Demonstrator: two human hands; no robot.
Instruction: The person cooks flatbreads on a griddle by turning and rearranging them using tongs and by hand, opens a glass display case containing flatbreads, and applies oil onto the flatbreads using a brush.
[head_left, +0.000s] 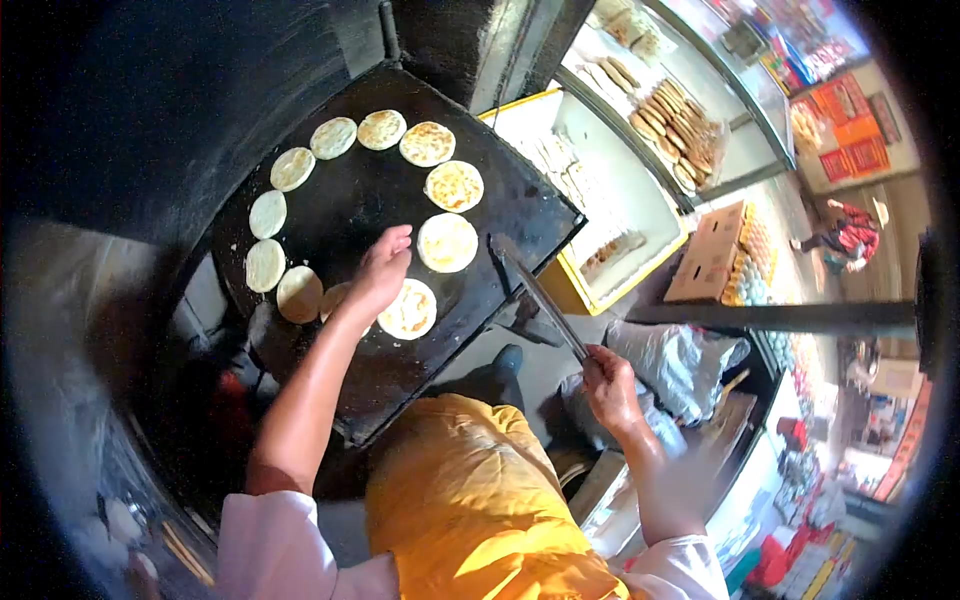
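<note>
Several round flatbreads lie in a ring on a dark flat griddle; some are pale, others browned. My left hand is over the ring's near side, its fingers loosely bent and partly turned from view, with nothing visible in them. It is beside a browned flatbread and partly covers another behind the wrist. A larger flatbread lies just right of the fingertips. My right hand is wrapped round a long-handled metal tool, whose small flat end rests at or just above the griddle's right edge.
Right of the griddle stands a yellow-rimmed bin with pale items inside. A display case holds elongated breads. Egg trays, a cardboard box and grey plastic bags are farther right. A person is in the background.
</note>
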